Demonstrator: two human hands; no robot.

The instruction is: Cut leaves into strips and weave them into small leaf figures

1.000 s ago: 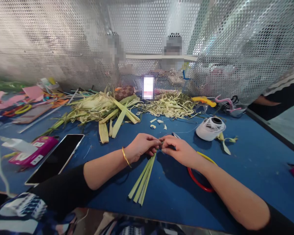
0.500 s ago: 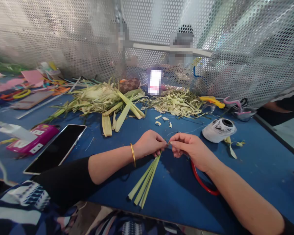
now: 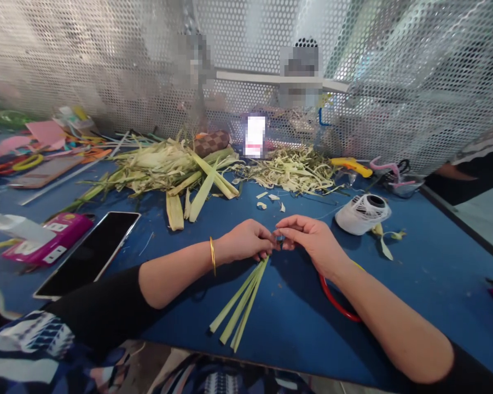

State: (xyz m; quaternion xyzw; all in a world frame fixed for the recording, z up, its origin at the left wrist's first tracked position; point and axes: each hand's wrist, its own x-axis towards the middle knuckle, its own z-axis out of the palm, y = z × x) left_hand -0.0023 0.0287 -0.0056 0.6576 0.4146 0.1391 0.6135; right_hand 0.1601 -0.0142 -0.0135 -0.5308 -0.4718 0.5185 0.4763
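Observation:
My left hand (image 3: 252, 241), closed, pinches the gathered top of a bundle of pale green leaf strips (image 3: 242, 303). Their free ends fan out down toward the table's front edge. Fingertip to fingertip with it, my right hand (image 3: 301, 235) is curled at the top of the bundle. A small dark bit shows between its fingers, too small to name. Behind the right hand stands a spool of white thread (image 3: 355, 216), from which a fine strand runs toward the hands. Red-handled scissors or a similar tool (image 3: 338, 301) lie partly hidden under my right forearm.
A heap of dry husk leaves (image 3: 156, 164) and a pile of shredded strips (image 3: 295, 172) lie at the back. At left are a phone (image 3: 90, 251) and a magenta power strip (image 3: 51, 238). A yellow-handled tool (image 3: 353, 166) sits by the perforated metal screen (image 3: 246, 54).
My right hand has shifted onto the bundle's top, its index finger now raised and straighter. My left hand still grips the strips. The whole view has moved slightly.

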